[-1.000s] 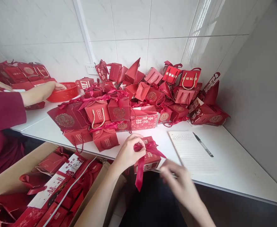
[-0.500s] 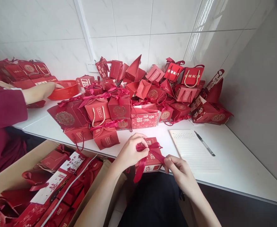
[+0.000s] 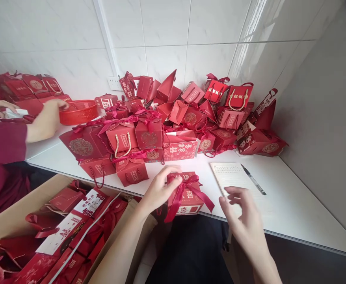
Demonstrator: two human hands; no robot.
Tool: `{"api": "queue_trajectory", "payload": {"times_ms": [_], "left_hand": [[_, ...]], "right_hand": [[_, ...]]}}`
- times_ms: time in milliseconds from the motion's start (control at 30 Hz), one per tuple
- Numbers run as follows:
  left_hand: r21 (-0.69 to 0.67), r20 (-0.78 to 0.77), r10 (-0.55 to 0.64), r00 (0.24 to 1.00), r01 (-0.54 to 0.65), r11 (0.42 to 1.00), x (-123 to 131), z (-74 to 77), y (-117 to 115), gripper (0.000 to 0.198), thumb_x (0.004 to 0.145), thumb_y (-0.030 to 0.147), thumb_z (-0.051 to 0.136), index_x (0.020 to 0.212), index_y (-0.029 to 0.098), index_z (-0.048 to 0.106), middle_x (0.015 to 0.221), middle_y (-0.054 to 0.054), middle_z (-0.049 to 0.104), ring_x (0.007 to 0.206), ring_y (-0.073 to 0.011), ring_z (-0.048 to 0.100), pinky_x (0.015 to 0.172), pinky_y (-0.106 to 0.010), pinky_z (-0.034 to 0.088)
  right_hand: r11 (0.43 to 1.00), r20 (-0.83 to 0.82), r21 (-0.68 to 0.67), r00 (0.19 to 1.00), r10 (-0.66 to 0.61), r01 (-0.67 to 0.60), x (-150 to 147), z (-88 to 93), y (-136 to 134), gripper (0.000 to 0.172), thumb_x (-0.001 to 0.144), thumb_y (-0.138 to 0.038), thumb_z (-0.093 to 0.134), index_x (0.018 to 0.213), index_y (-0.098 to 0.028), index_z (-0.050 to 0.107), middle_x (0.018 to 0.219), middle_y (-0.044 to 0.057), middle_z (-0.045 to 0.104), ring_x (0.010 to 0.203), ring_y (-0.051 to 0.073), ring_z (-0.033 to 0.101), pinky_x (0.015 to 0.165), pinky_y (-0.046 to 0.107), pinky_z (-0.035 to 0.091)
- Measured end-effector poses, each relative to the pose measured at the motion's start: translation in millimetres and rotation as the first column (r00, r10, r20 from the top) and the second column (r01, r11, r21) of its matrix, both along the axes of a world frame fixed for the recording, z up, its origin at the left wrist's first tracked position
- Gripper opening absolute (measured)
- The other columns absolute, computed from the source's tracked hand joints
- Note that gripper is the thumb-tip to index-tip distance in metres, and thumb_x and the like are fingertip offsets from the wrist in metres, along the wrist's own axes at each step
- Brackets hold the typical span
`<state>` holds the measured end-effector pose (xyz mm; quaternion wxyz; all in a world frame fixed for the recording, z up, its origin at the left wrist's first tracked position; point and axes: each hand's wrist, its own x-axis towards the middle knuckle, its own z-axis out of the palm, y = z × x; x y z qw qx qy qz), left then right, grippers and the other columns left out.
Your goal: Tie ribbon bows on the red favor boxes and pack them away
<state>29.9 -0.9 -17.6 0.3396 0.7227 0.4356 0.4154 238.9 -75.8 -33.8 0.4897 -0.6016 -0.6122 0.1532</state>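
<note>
A red gift box (image 3: 187, 195) with gold lettering stands at the table's front edge, and a dark red ribbon (image 3: 201, 196) is tied in a bow across its top. My left hand (image 3: 160, 188) grips the box at its upper left, the thumb by the ribbon and the other fingertips partly hidden behind. To the right of the box, my right hand (image 3: 245, 215) is apart from it, empty, with fingers curled loosely and spread from the thumb. It hovers over the lower part of a notebook (image 3: 227, 177).
A pen (image 3: 253, 179) lies on the notebook. Red gift boxes (image 3: 149, 136) are heaped along the wall. A carton (image 3: 41, 191) of more boxes stands below the table at left. At far left a co-worker's hand (image 3: 56, 104) is beside a red basket (image 3: 81, 112).
My right hand has let go of the ribbon and moved right, opening. My left hand has shifted from the bow's knot to the box. The co-worker's hand has drawn back from the basket.
</note>
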Motion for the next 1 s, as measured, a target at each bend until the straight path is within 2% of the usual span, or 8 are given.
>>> {"api": "queue_trajectory", "payload": {"times_ms": [33, 100, 167, 233, 333, 433, 633, 1000], "left_hand": [[0.025, 0.017, 0.030, 0.999, -0.030, 0.999, -3, -0.6, 0, 0.016, 0.086, 0.027, 0.046, 0.096, 0.022, 0.056, 0.114, -0.005, 0.058, 0.114, -0.0186, 0.051, 0.101, -0.034, 0.037], [0.088, -0.016, 0.098, 0.995, -0.096, 0.991, -8, -0.9, -1, 0.015, 0.086, 0.025, 0.045, 0.095, 0.022, 0.056, 0.116, -0.005, 0.055, 0.117, -0.0193, 0.048, 0.103, -0.035, 0.034], [0.147, -0.104, 0.126, 0.987, -0.110, 0.983, -14, 0.5, -1, 0.011, 0.085, 0.024, 0.048, 0.089, 0.021, 0.058, 0.114, -0.005, 0.055, 0.116, -0.0205, 0.048, 0.104, -0.037, 0.033], [0.184, -0.187, 0.108, 0.976, -0.074, 0.980, -18, 3.7, -1, 0.012, 0.085, 0.025, 0.048, 0.085, 0.022, 0.059, 0.112, -0.005, 0.055, 0.115, -0.0209, 0.048, 0.103, -0.037, 0.034], [0.205, -0.265, 0.077, 0.961, -0.022, 0.979, -22, 10.0, 0, 0.012, 0.086, 0.026, 0.049, 0.083, 0.022, 0.059, 0.113, -0.005, 0.053, 0.114, -0.0206, 0.048, 0.102, -0.036, 0.035], [0.197, -0.334, 0.032, 0.942, 0.036, 0.980, -24, 16.5, 0, 0.007, 0.085, 0.026, 0.052, 0.083, 0.022, 0.057, 0.113, -0.005, 0.052, 0.113, -0.0205, 0.049, 0.100, -0.036, 0.036], [0.170, -0.465, -0.075, 0.882, 0.172, 0.970, -25, 27.8, 5, 0.011, 0.087, 0.027, 0.049, 0.081, 0.020, 0.056, 0.111, -0.004, 0.054, 0.109, -0.0212, 0.048, 0.096, -0.038, 0.037], [0.102, -0.466, -0.190, 0.864, 0.265, 0.959, -22, 30.9, 5, 0.011, 0.085, 0.027, 0.051, 0.079, 0.019, 0.055, 0.113, -0.005, 0.053, 0.111, -0.0209, 0.047, 0.098, -0.037, 0.034]], "right_hand": [[0.989, 0.071, 0.140, 0.996, -0.048, 0.038, -5, 1.5, -5, 0.017, 0.082, -0.034, 0.055, 0.092, -0.021, 0.052, 0.084, 0.005, 0.053, 0.073, 0.018, 0.052, 0.065, 0.031, 0.045], [0.951, 0.231, 0.289, 0.972, 0.044, -0.112, -20, 4.5, -13, 0.017, 0.082, -0.025, 0.058, 0.098, -0.021, 0.053, 0.086, 0.007, 0.052, 0.081, 0.020, 0.053, 0.069, 0.032, 0.045], [0.894, 0.374, 0.278, 0.897, 0.236, -0.352, -34, 8.3, -12, 0.021, 0.082, -0.020, 0.059, 0.103, -0.021, 0.054, 0.092, 0.008, 0.054, 0.089, 0.021, 0.053, 0.075, 0.033, 0.046], [0.849, 0.437, 0.278, 0.846, 0.305, -0.449, -44, 12.9, -1, 0.018, 0.084, -0.021, 0.057, 0.102, -0.020, 0.056, 0.099, 0.010, 0.056, 0.097, 0.023, 0.052, 0.082, 0.038, 0.045], [0.898, 0.386, 0.257, 0.890, 0.243, -0.357, -50, 19.0, 26, 0.015, 0.088, -0.022, 0.050, 0.099, -0.018, 0.059, 0.103, 0.012, 0.054, 0.101, 0.025, 0.052, 0.085, 0.043, 0.044], [0.939, 0.327, 0.109, 0.904, 0.275, -0.325, -51, 20.7, 48, 0.018, 0.088, -0.026, 0.051, 0.100, -0.017, 0.060, 0.109, 0.013, 0.052, 0.103, 0.026, 0.052, 0.089, 0.046, 0.044], [0.900, 0.119, -0.050, 0.892, 0.436, -0.433, -47, 14.3, 55, 0.017, 0.084, -0.026, 0.057, 0.099, -0.019, 0.061, 0.106, 0.009, 0.054, 0.105, 0.022, 0.054, 0.094, 0.039, 0.044], [0.851, -0.046, -0.078, 0.855, 0.517, -0.519, -41, 5.3, 57, 0.019, 0.082, -0.026, 0.059, 0.100, -0.024, 0.060, 0.115, 0.007, 0.048, 0.117, 0.021, 0.047, 0.103, 0.038, 0.036]]}}
